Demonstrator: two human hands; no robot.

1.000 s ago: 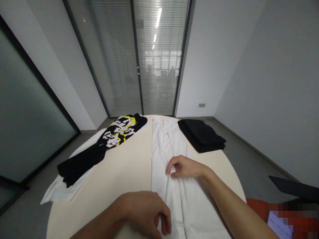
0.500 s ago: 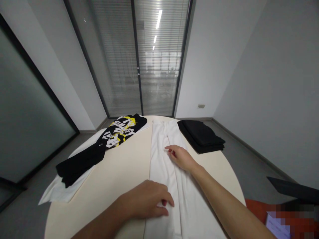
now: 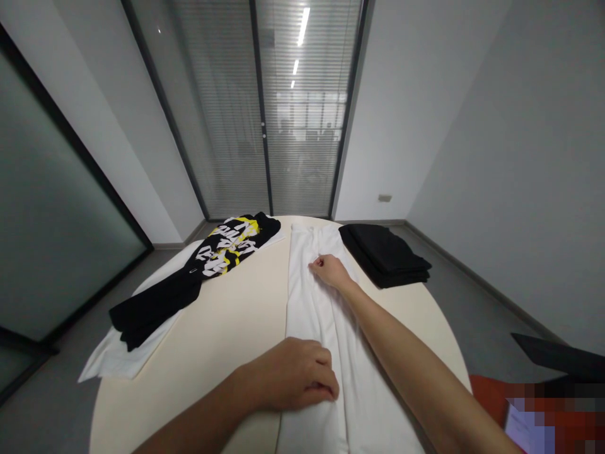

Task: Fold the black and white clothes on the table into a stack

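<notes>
White trousers point(image 3: 309, 302) lie lengthwise across the table, the waistband at the far edge and the legs running toward me. My right hand point(image 3: 331, 271) is over their upper part, thumb and fingers closed in a pinch on the cloth. Nearer to me, my left hand point(image 3: 302, 375) has its fingers curled and pressed together on the cloth of a leg. A long crease runs down between the two legs. The fingertips partly hide the pinched fabric.
A folded black garment stack point(image 3: 385, 255) sits at the back right of the round table point(image 3: 241, 315). On the left lies a black garment with white and yellow print point(image 3: 231, 249), over white cloth point(image 3: 146, 353). An orange chair point(image 3: 486, 400) stands at the lower right.
My right hand has moved farther up the trousers and its fingers have closed. The left hand has shifted slightly right and its fingers have come together on the cloth.
</notes>
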